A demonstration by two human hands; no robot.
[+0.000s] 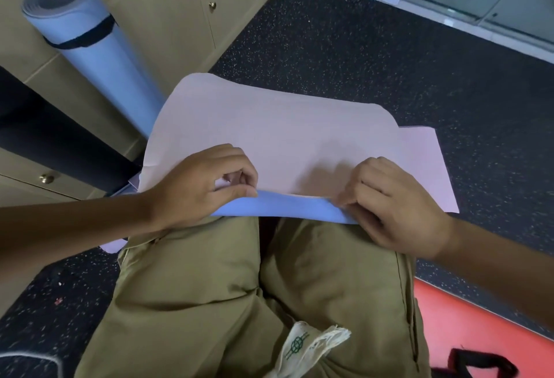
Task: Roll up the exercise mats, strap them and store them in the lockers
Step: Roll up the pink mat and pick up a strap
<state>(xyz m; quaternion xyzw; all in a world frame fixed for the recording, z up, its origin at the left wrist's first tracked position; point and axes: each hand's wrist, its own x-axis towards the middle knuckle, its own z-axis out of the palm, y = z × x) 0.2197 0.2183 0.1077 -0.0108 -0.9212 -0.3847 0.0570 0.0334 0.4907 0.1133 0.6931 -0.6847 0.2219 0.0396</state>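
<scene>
over my khaki trousers [209, 287], my left hand [198, 185] and right hand [395, 206] pinch the floppy pale pink, blue-backed foam mat's [269, 134] near edge on the floor; uneven curling could skew the roll.

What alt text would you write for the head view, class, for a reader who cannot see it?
Both hands, left hand and right hand, pinch the near edge of a mat, pink on one face and blue on the other, on dark speckled floor. A rolled blue mat with a black strap leans against beige lockers.
</scene>
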